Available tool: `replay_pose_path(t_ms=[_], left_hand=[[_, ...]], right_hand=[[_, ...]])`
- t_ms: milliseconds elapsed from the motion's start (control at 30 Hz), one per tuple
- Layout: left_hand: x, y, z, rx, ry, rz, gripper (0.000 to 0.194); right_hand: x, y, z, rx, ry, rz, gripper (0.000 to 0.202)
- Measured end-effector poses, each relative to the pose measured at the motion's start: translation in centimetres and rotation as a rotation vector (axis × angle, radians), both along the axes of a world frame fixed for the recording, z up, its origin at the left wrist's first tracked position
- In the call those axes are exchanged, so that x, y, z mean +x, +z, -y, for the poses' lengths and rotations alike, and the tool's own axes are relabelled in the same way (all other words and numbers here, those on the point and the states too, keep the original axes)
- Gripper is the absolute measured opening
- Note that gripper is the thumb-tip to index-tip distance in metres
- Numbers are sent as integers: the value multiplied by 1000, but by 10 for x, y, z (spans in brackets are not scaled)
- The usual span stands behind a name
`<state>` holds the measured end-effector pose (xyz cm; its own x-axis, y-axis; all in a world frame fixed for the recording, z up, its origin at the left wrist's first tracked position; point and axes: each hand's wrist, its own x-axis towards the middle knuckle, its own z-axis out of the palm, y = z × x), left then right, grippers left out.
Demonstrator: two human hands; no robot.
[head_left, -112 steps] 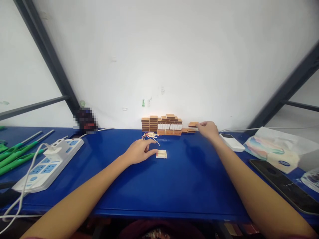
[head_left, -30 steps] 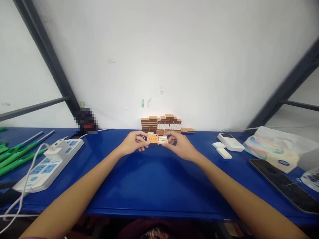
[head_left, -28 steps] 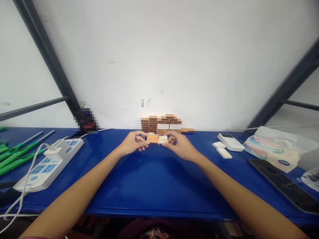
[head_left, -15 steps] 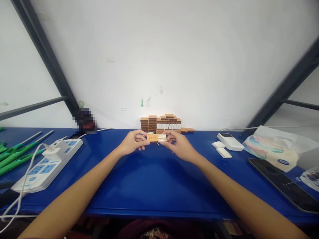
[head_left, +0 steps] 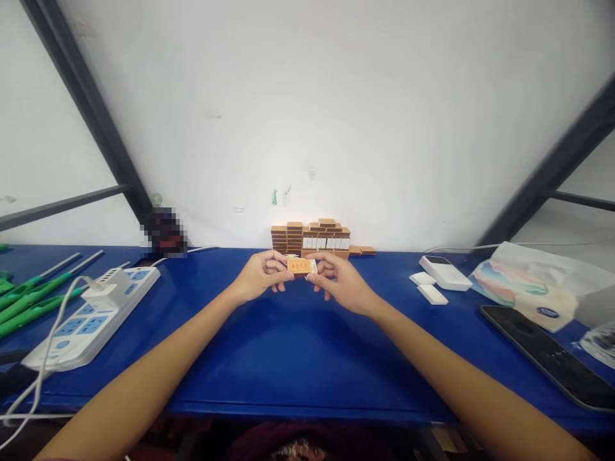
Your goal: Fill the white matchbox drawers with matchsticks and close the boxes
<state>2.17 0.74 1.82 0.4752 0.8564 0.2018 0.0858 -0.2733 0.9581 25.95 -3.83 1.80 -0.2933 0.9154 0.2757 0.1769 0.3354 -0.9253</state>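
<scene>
Both my hands hold one orange matchbox (head_left: 298,267) above the blue tabletop, its printed face towards me. My left hand (head_left: 259,277) pinches the sleeve at its left end. At the other end, my right hand (head_left: 343,282) grips the inner tray, of which a short pale length with matches shows beyond the sleeve. Just behind my hands, against the wall, stand stacked matchboxes (head_left: 294,237), some lying flat in columns and several upright with white ends facing me. Part of the lowest row is hidden by my fingers. A few loose matches lie behind the held box, mostly covered.
On the left lie a white power strip (head_left: 115,307) with a plugged-in charger and cables, and green-handled tools (head_left: 38,294). To the right are a white device (head_left: 445,273), small white pieces (head_left: 432,294), a plastic packet (head_left: 523,282) and a black phone (head_left: 548,355).
The tray has slid left into the sleeve, so much less of it and its matches shows. My right hand has come closer to my left.
</scene>
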Motion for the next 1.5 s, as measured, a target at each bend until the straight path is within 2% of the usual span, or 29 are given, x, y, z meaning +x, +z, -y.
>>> replay_pose_path(t_ms=[100, 200, 267, 300, 467, 633, 867, 1033, 1100, 1200, 1367, 1433, 1500], left_hand=[[3, -1, 1, 25, 48, 33, 51], [5, 0, -1, 61, 134, 92, 53], [5, 0, -2, 75, 187, 138, 55], [6, -1, -2, 72, 201, 151, 56], [14, -9, 5, 17, 170, 124, 56], [16, -13, 9, 43, 171, 88, 53], [11, -9, 6, 111, 203, 55, 51], [12, -12, 10, 161, 190, -15, 48], [10, -12, 7, 213, 178, -63, 46], [3, -5, -9, 292, 180, -124, 47], [-21, 20, -67, 485, 301, -350, 40], [-28, 27, -91, 483, 310, -399, 38], [-31, 31, -109, 456, 310, -400, 38]], right_hand=[[-7, -3, 3, -4, -26, -42, 71], [-13, -6, 5, -9, -144, -135, 91], [-18, -6, 7, -34, -236, -216, 96], [-21, -5, 10, -59, -233, -242, 96], [-32, -3, 24, -205, 146, -202, 97], [-31, -4, 25, -201, 123, -187, 102], [-29, -4, 25, -229, 167, -189, 111], [-29, -2, 26, -201, 170, -209, 114], [-27, 1, 26, -177, 150, -176, 111], [-19, 2, 21, -110, 26, -86, 96], [2, -5, 2, 72, -152, 149, 44], [8, -8, -4, 144, -196, 251, 25], [12, -8, -7, 204, -227, 337, 16]])
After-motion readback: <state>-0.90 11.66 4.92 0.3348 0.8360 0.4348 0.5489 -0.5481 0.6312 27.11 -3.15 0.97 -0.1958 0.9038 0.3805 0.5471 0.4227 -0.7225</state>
